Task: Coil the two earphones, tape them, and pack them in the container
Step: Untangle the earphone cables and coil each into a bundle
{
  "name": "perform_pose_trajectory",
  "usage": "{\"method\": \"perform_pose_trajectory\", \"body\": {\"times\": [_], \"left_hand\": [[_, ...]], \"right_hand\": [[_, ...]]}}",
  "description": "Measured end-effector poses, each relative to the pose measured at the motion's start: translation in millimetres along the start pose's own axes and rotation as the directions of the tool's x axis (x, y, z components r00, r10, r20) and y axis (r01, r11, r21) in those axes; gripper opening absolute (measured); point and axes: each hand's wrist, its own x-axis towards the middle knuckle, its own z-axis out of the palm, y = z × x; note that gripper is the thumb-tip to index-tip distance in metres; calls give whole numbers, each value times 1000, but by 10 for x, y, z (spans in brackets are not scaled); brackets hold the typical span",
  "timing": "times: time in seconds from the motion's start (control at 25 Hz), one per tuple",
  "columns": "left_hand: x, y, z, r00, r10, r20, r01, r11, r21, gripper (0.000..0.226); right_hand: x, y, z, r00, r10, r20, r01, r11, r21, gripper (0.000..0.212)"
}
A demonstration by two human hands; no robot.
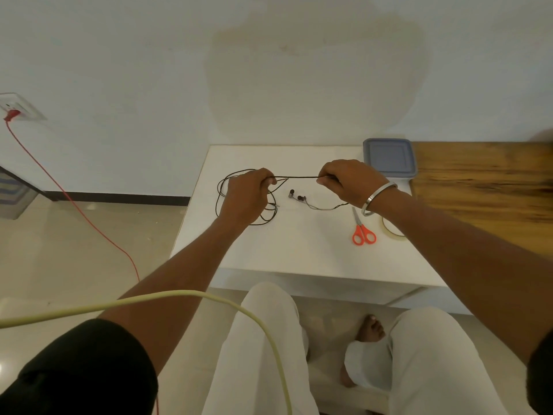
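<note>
Person seated at a white table [299, 253], both arms out over it. Left hand [244, 196] has its fingers curled round loops of a black earphone cable [223, 187]; the loops hang and spill onto the tabletop on the left. Right hand [348, 181] pinches the same cable between thumb and fingertips. 1 taut stretch of cable runs straight between the 2 hands, lifted above the table.

Earbuds [296, 196] lie on the table below that stretch, between the hands, with a pale thin lead trailing right under the right wrist. Cannot tell which earphone they belong to.

Container with blue-grey lid [389, 157] at the far right corner, lid on. Orange-handled scissors [362, 230] near right, blades pointing far. Tape roll [389, 230] just right of them, partly hidden by the forearm. Metal bangle [377, 198] on the right wrist.
</note>
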Motion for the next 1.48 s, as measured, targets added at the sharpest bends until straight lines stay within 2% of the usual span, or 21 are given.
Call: {"method": "perform_pose_trajectory", "body": {"times": [0.08, 0.12, 0.2, 0.24, 0.32, 0.44, 0.56, 0.64, 0.8, 0.84, 0.96, 1.12, 1.36, 1.48], "left_hand": [[-10, 7, 53, 998, -54, -16, 55, 997, 50, 22], [-22, 57, 81, 999, -48, -23, 50, 997, 53, 28], [-29, 196, 137, 997, 66, 37, -65, 998, -17, 52], [-25, 275, 167, 985, 149, 81, -144, 988, -62, 56], [-10, 413, 203, 960, 244, 138, -228, 966, -123, 49], [38, 455, 201, 974, 174, 144, -144, 970, -198, 32], [50, 304, 139, 992, 103, 71, -95, 989, -110, 27], [33, 202, 92, 996, 78, 42, -71, 985, -155, 25], [-23, 318, 162, 963, 80, 258, 9, 946, -325, 36], [-18, 370, 209, 958, 65, 278, 32, 944, -329, 34], [8, 433, 277, 975, -19, 220, 94, 937, -336, 15], [33, 271, 173, 990, 5, 138, 31, 966, -256, 18], [29, -3, 103, 993, -81, 89, 96, 977, -189, 18], [-9, -90, 109, 990, -122, 75, 129, 987, -94, 20]], "right_hand": [[15, -20, 10, 1000, -7, 10, 7, 1000, 6, 29], [27, -34, 14, 1000, -14, 11, 14, 1000, 9, 29], [55, -76, 18, 999, -33, 6, 33, 999, 17, 28], [72, -99, 19, 999, -47, 7, 47, 999, 23, 27], [103, -147, 24, 997, -70, 14, 69, 996, 47, 25], [112, -145, 23, 998, -58, 9, 57, 994, 89, 23], [69, -33, 3, 1000, -21, -10, 22, 996, 86, 23], [46, 27, -5, 999, 7, -42, -2, 994, 108, 24], [72, -63, 54, 998, -53, -26, 56, 991, 121, 23], [86, -106, 75, 997, -68, -23, 71, 989, 128, 22], [100, -164, 99, 996, -83, -27, 86, 985, 149, 22], [65, -91, 58, 997, -70, 40, 67, 996, 62, 25], [-5, 0, -39, 998, -41, 57, 43, 999, -19, 27], [-40, 65, -74, 998, -31, 56, 35, 997, -74, 27]]}}
